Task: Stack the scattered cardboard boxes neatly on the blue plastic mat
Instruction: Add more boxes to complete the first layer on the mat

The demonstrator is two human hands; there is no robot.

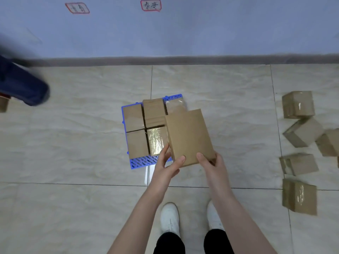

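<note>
Both hands (pixel 190 162) grip one cardboard box (pixel 189 136) — over blue mat (pixel 143 160).

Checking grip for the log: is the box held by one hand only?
No, the left hand and the right hand both grip the box at its near end.

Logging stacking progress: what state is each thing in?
held box: in the air over the mat, gripped at its near end
left hand: grips held box
right hand: grips held box
blue mat: flat on floor, mostly covered
boxes on mat: five visible, packed together
loose boxes: scattered on floor, unstacked
</note>
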